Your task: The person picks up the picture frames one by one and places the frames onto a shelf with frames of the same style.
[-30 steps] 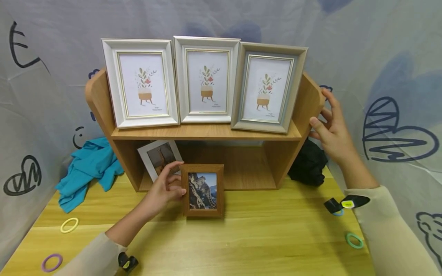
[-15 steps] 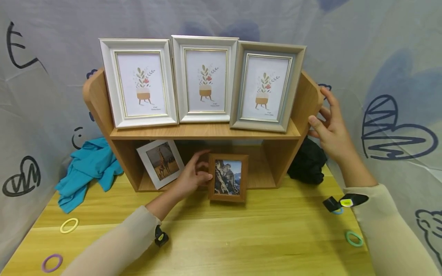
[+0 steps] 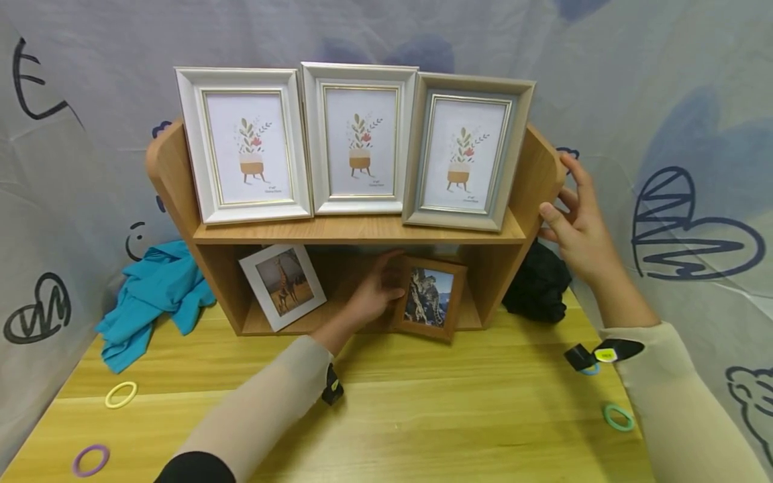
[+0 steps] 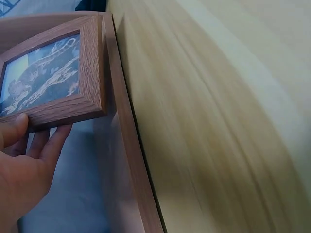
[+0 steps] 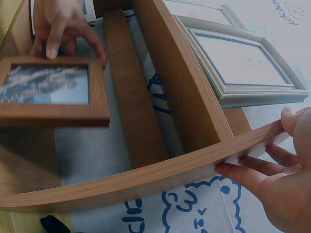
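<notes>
My left hand (image 3: 376, 295) grips the left side of a brown wooden picture frame (image 4: 91, 63) with a leopard photo, thumb in front and fingers behind. The frame tilts slightly at the front of the lower compartment, toward its right side. My right hand (image 3: 580, 231) holds the right side panel (image 5: 184, 162) of the wooden shelf (image 3: 362, 231), thumb on the near face and fingers round the outer side. A white picture frame (image 3: 314, 292) with a giraffe photo leans in the lower left compartment.
On the top shelf stand a white frame (image 3: 196, 154), a second white frame (image 3: 317, 141) and a beige-grey frame (image 3: 417, 161). Teal cloth (image 3: 160, 285) lies left of the shelf, black cloth (image 3: 537, 285) right. A yellow ring (image 3: 109, 400), purple ring (image 3: 76, 463) and green ring (image 3: 630, 424) lie on the table.
My left hand has carried the leopard frame right and back from the table's middle to the lower compartment, uncovering the giraffe frame. My right hand has stayed on the side panel.
</notes>
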Action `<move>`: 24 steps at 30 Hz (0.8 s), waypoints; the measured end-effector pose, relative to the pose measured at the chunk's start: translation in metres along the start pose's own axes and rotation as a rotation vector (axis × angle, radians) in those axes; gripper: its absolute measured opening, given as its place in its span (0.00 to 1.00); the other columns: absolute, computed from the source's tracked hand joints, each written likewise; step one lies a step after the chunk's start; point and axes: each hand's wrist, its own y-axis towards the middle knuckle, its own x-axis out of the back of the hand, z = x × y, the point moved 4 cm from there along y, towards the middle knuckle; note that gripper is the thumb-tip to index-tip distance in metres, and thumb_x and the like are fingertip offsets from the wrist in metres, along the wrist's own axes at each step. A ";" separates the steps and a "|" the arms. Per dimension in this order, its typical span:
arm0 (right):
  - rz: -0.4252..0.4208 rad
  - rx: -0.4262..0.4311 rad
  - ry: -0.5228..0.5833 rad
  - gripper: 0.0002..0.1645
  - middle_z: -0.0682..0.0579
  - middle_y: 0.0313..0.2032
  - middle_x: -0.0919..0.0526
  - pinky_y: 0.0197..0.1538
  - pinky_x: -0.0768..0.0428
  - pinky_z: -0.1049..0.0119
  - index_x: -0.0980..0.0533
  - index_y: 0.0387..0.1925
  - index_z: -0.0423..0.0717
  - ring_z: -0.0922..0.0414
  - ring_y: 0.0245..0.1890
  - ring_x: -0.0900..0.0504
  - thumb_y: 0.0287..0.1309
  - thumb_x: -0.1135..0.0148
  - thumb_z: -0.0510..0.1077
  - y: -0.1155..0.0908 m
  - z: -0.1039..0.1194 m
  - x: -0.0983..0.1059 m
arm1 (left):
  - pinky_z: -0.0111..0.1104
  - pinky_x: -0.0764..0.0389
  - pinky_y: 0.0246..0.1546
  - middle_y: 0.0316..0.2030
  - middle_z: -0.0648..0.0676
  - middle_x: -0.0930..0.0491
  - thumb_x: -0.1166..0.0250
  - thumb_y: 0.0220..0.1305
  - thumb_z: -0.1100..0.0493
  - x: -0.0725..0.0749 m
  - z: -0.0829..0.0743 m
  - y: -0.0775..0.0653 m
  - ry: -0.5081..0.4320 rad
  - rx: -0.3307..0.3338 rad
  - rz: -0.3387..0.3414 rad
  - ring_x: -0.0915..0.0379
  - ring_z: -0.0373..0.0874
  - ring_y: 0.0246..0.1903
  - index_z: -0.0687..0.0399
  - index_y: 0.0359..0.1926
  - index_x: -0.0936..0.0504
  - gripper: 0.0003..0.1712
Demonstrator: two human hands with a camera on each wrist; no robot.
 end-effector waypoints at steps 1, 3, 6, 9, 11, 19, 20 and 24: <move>0.000 0.001 -0.001 0.43 0.35 0.77 0.45 0.46 0.17 0.76 0.54 0.81 0.71 0.37 0.66 0.30 0.77 0.47 0.43 0.000 0.000 0.000 | 0.39 0.16 0.34 0.60 0.71 0.30 0.40 0.67 0.79 -0.002 0.002 0.003 0.005 -0.004 0.000 0.25 0.59 0.51 0.53 0.79 0.45 0.44; -0.001 0.002 0.003 0.43 0.34 0.77 0.45 0.46 0.16 0.76 0.53 0.81 0.72 0.39 0.66 0.29 0.77 0.47 0.43 0.000 0.000 0.000 | 0.35 0.18 0.33 0.61 0.71 0.32 0.41 0.67 0.80 -0.006 0.005 0.009 -0.009 -0.008 0.002 0.26 0.56 0.50 0.54 0.79 0.45 0.45; 0.000 0.002 0.011 0.43 0.34 0.77 0.45 0.46 0.16 0.75 0.52 0.81 0.72 0.39 0.66 0.29 0.77 0.46 0.43 0.000 0.000 0.000 | 0.30 0.24 0.29 0.60 0.69 0.34 0.43 0.66 0.81 -0.011 0.010 0.019 -0.055 -0.026 0.011 0.29 0.46 0.44 0.57 0.78 0.46 0.44; 0.000 0.001 0.020 0.43 0.35 0.77 0.44 0.46 0.16 0.75 0.52 0.81 0.73 0.39 0.66 0.29 0.77 0.46 0.42 0.000 0.000 0.000 | 0.27 0.29 0.25 0.55 0.66 0.35 0.43 0.65 0.82 -0.015 0.013 0.027 -0.122 -0.044 0.025 0.33 0.40 0.37 0.61 0.76 0.46 0.42; 0.003 0.002 0.024 0.43 0.35 0.77 0.45 0.46 0.16 0.75 0.52 0.81 0.73 0.39 0.66 0.29 0.77 0.46 0.42 0.000 -0.001 0.000 | 0.26 0.32 0.23 0.53 0.64 0.36 0.44 0.66 0.83 -0.017 0.014 0.031 -0.160 -0.044 0.034 0.35 0.40 0.33 0.62 0.76 0.46 0.41; 0.011 0.023 0.031 0.42 0.34 0.77 0.45 0.46 0.16 0.75 0.53 0.82 0.69 0.38 0.67 0.30 0.77 0.48 0.42 0.000 -0.001 0.001 | 0.33 0.27 0.25 0.58 0.70 0.28 0.43 0.70 0.78 -0.018 0.018 0.038 -0.077 0.030 -0.029 0.27 0.43 0.37 0.57 0.78 0.43 0.40; 0.012 0.023 0.027 0.42 0.34 0.77 0.45 0.46 0.16 0.75 0.54 0.82 0.70 0.37 0.67 0.31 0.77 0.48 0.42 0.000 -0.001 0.001 | 0.34 0.26 0.26 0.60 0.70 0.27 0.43 0.70 0.78 -0.018 0.018 0.039 -0.061 0.039 -0.039 0.25 0.45 0.39 0.56 0.79 0.43 0.41; 0.011 0.021 0.014 0.42 0.34 0.77 0.45 0.46 0.17 0.76 0.54 0.82 0.70 0.36 0.67 0.32 0.78 0.48 0.42 0.000 -0.001 0.000 | 0.35 0.20 0.37 0.63 0.70 0.28 0.43 0.71 0.77 -0.019 0.019 0.038 -0.027 0.060 -0.055 0.24 0.58 0.53 0.57 0.80 0.44 0.41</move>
